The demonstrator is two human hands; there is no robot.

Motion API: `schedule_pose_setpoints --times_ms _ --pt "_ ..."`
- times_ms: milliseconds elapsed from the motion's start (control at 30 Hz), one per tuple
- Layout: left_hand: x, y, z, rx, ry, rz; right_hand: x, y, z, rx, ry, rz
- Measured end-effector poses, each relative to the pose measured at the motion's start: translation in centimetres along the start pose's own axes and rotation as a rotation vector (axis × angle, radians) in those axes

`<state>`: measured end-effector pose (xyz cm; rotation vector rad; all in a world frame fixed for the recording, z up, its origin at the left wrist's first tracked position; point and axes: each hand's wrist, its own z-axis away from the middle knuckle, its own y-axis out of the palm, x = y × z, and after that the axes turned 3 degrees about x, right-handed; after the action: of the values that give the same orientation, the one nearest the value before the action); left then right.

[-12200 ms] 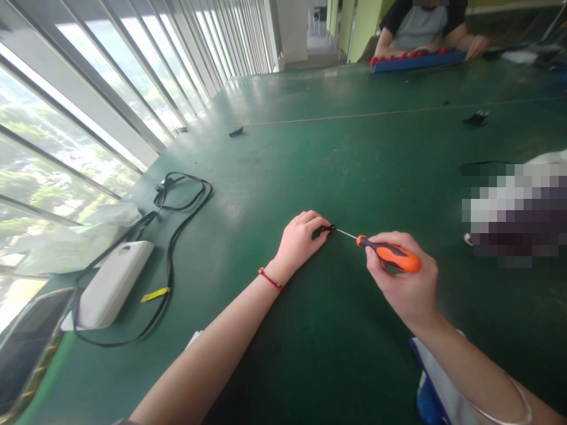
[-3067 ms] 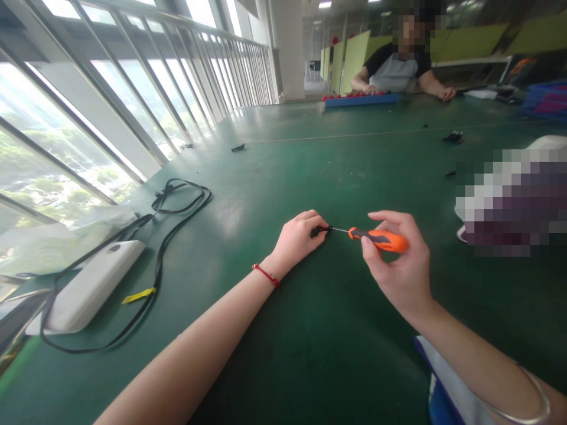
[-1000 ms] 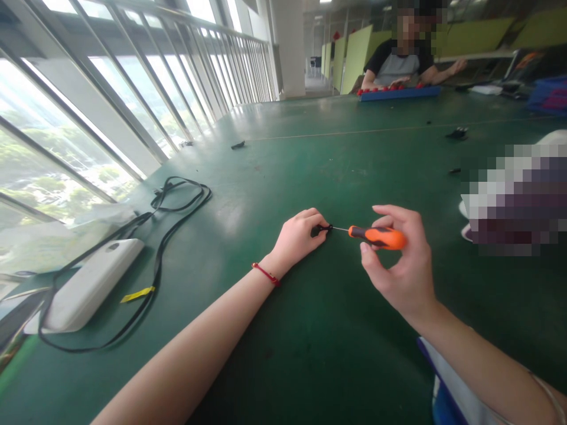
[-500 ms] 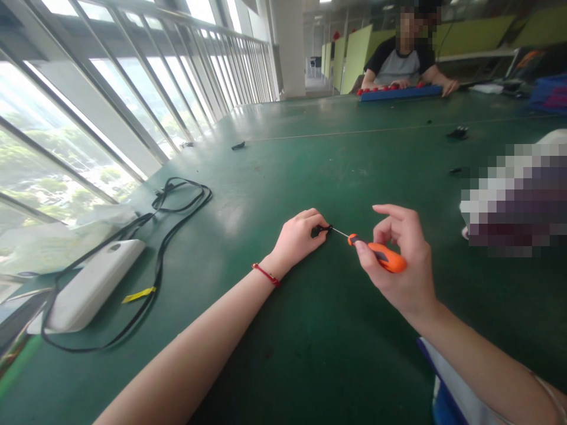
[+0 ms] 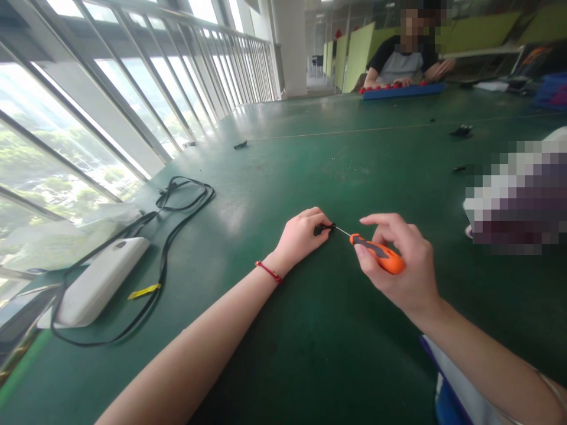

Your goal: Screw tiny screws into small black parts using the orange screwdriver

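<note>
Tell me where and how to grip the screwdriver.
Hold the screwdriver by its thick orange-and-black handle, probably best from the right: its rounded end faces that way, while the thin shaft points left to the small black part in the left hand.

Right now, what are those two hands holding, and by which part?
The right hand holds an orange-and-black, thin-shafted screwdriver by its handle. The left hand pinches a small black piece; its fingers hide exactly where.
</note>
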<state>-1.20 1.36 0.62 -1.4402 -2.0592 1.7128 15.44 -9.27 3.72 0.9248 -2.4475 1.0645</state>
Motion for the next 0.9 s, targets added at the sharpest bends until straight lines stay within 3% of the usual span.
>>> schedule_pose_setpoints --times_ms 233,467,633,800,900 --pt "0.04 -0.01 0.01 0.001 0.004 0.001 -0.08 0.21 0.08 -0.089 0.004 -0.028" --pt "0.00 -0.03 0.03 -0.002 0.006 0.004 -0.07 0.29 0.08 -0.022 0.144 -0.003" --pt "-0.06 -0.07 0.00 0.003 0.003 0.003 -0.28 0.38 0.07 -0.095 0.141 -0.102" --pt "-0.16 -0.09 -0.08 0.003 -0.004 0.002 -0.37 0.44 0.15 -0.028 0.180 -0.106" --pt "-0.19 -0.10 -0.08 0.006 -0.011 0.005 -0.37 0.50 0.24 -0.061 0.166 -0.104"
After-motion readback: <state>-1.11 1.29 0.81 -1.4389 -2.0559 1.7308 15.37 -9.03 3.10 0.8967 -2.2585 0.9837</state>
